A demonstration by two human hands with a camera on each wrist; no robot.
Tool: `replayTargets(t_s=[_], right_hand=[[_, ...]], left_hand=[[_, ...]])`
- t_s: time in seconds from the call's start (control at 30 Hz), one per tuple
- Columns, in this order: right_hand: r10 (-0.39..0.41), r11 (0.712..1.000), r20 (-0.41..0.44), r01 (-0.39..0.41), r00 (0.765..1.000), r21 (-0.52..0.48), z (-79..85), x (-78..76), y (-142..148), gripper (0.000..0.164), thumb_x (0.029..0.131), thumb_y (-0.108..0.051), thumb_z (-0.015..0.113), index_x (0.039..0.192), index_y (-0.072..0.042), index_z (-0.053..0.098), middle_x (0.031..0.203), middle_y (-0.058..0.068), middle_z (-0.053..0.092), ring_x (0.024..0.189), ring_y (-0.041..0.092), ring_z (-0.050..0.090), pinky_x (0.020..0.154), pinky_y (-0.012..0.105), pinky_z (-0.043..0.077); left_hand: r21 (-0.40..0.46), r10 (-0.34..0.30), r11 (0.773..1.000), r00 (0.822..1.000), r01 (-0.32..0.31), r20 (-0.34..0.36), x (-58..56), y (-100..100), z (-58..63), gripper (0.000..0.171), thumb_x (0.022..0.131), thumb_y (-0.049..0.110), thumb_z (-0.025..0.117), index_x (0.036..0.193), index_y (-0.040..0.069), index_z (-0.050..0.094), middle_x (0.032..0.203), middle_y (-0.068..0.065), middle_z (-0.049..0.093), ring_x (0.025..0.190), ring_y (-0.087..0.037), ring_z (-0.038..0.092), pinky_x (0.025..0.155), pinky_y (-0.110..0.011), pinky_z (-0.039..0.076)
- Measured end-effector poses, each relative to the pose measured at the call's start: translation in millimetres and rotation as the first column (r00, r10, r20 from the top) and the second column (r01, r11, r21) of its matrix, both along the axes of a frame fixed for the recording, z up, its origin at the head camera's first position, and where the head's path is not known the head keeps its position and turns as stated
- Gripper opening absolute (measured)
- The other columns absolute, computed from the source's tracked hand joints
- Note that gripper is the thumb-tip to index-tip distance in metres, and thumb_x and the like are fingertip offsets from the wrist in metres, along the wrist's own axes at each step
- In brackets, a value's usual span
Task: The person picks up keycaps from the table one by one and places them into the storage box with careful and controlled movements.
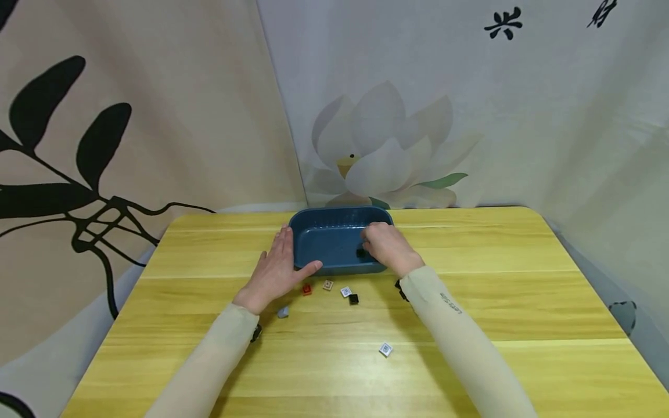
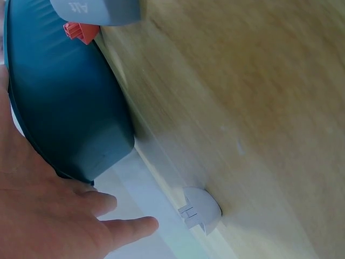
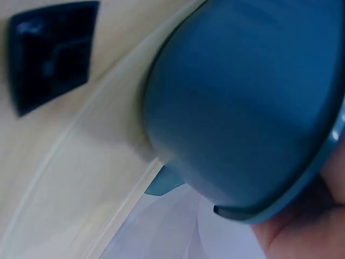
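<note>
Hands [image 1: 273, 273] [image 1: 391, 248] at blue tray [image 1: 345, 270]: left straight-fingered alongside, right pinched around black piece [image 1: 361, 253].

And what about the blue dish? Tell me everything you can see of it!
The blue dish is a deep, dark blue, longish tray with rounded corners, sloping walls and a thin rim. It looks smooth and shiny, maybe glazed or plastic. It sits upright, open side up, near the table's far edge. The left hand rests against its left end, and the right hand reaches over its right end, with a black piece at the fingers.
</note>
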State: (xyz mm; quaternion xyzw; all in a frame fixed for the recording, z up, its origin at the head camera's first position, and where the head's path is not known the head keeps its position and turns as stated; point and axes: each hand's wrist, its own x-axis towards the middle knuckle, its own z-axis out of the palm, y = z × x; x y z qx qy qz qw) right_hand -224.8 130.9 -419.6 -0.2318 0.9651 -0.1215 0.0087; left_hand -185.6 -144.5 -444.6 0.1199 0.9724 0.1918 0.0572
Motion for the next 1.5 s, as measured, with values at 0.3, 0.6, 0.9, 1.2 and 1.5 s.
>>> replayTargets(t_s=[0.3, 0.6, 0.9, 1.2, 1.5], right_hand=[[-0.069, 0.982, -0.158, 0.038, 0.985, -0.186, 8.3, 11.2, 15.0, 0.026, 0.106, -0.015, 0.061, 0.126, -0.002, 0.071, 0.126, 0.014, 0.068, 0.112, 0.029, 0.068, 0.092, 0.043, 0.057], [-0.082, 0.979, -0.235, 0.034, 0.969, -0.200, 17.0, 32.5, 27.5, 0.033, 0.103, -0.027, 0.066, 0.128, -0.006, 0.072, 0.133, 0.014, 0.066, 0.122, 0.034, 0.062, 0.100, 0.050, 0.053], [-0.009, 0.981, -0.264, -0.042, 0.964, -0.188, 15.2, 60.7, 33.1, 0.038, 0.104, -0.035, 0.065, 0.131, -0.009, 0.072, 0.137, 0.015, 0.065, 0.124, 0.035, 0.062, 0.103, 0.051, 0.051], [0.057, 0.984, -0.282, -0.102, 0.958, -0.147, 10.8, 87.2, 37.6, 0.045, 0.104, -0.039, 0.063, 0.138, -0.009, 0.067, 0.145, 0.014, 0.060, 0.128, 0.035, 0.061, 0.102, 0.055, 0.050], [0.119, 0.982, -0.258, -0.153, 0.959, -0.113, 5.8, 109.8, 38.9, 0.050, 0.104, -0.044, 0.061, 0.140, -0.010, 0.066, 0.152, 0.011, 0.055, 0.138, 0.033, 0.053, 0.110, 0.055, 0.044]], left_hand=[[-0.004, -0.004, 1.000, 1.000, 0.004, -0.006, 0.1, 0.0, 2.7, 0.121, 0.092, 0.082, 0.047, 0.164, -0.002, -0.002, 0.173, -0.017, -0.005, 0.158, -0.038, 0.004, 0.117, -0.073, 0.018], [-0.016, -0.010, 1.000, 1.000, 0.009, -0.013, -0.1, 0.9, 5.0, 0.124, 0.089, 0.087, 0.042, 0.164, -0.002, -0.002, 0.173, -0.018, -0.004, 0.158, -0.038, 0.005, 0.116, -0.073, 0.020], [-0.015, -0.008, 1.000, 1.000, 0.008, -0.014, 1.2, 0.6, 2.8, 0.122, 0.091, 0.084, 0.044, 0.163, -0.003, -0.002, 0.172, -0.017, -0.006, 0.158, -0.039, 0.005, 0.116, -0.073, 0.019], [-0.011, -0.008, 1.000, 1.000, 0.008, 0.002, 1.2, 0.5, 1.5, 0.125, 0.088, 0.089, 0.040, 0.164, -0.001, -0.004, 0.173, -0.016, -0.007, 0.158, -0.038, 0.004, 0.117, -0.073, 0.018], [-0.015, -0.011, 1.000, 1.000, 0.011, 0.001, 1.0, 0.5, 1.5, 0.127, 0.087, 0.091, 0.037, 0.163, -0.002, -0.004, 0.172, -0.017, -0.007, 0.158, -0.038, 0.004, 0.116, -0.073, 0.018]])
